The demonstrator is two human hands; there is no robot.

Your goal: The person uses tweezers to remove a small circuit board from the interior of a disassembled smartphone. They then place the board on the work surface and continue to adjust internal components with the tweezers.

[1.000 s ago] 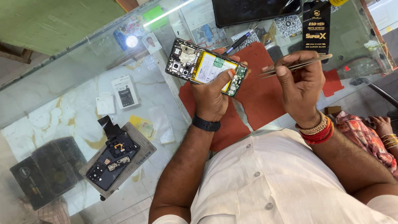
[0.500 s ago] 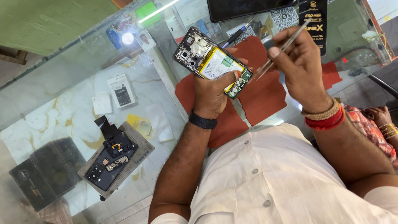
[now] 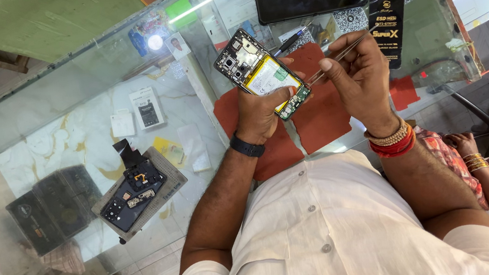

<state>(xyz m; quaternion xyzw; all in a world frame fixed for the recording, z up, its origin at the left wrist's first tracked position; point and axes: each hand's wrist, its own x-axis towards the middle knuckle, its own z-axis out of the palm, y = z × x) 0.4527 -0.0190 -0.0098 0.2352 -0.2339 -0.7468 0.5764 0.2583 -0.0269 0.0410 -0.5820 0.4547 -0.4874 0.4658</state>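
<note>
1. Phone (image 3: 261,74) with its back off now sits higher and tilted, lifted off the red mat (image 3: 316,116) – left hand (image 3: 262,107) has its fingers wrapped round the lower end, battery facing up.
2. Right hand (image 3: 358,77) has moved in – fingers pinched shut on tweezers (image 3: 334,58), tips now just beside the phone's lower edge board.
3. Reads as moving from positioning to picking at a part.
4. Back cover with loose parts (image 3: 136,191) lies well apart on the glass table (image 3: 66,103).

Both forearms reach forward, bent at the elbows. The left hand (image 3: 259,107) is curled shut, palm up; the right hand (image 3: 358,77) pinches its fingers (image 3: 327,65) together beside it.
</note>
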